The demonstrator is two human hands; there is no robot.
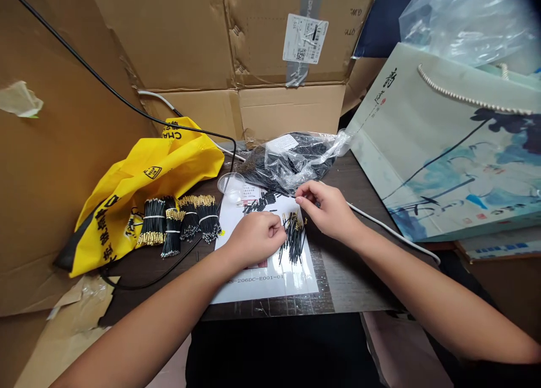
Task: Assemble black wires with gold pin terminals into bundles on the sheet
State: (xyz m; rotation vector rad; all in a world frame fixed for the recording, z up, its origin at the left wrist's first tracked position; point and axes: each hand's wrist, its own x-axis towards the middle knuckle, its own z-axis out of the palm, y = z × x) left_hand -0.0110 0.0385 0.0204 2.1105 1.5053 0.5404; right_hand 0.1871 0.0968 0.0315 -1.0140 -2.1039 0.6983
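My left hand (256, 239) is curled closed over the printed white sheet (291, 286), and whatever its fingers hold is hidden. Just beyond it, my right hand (321, 208) pinches what looks like a thin black wire (292, 195) between thumb and forefinger. Under and between the hands lies a loose pile of short black wires with gold-coloured metal ends (295, 238). Small black tube pieces (267, 201) are scattered on the upper part of the sheet. Left of it, several banded bundles of black wires with gold ends (154, 221) rest on the table.
Behind the hands sits a clear plastic bag of black wires (291, 159), near a small clear round lid (231, 184). A yellow bag (127, 179) lies at left. Cardboard boxes (169, 32) wall the back; a paper gift bag (448, 145) stands right. A black cable (84, 61) crosses at left.
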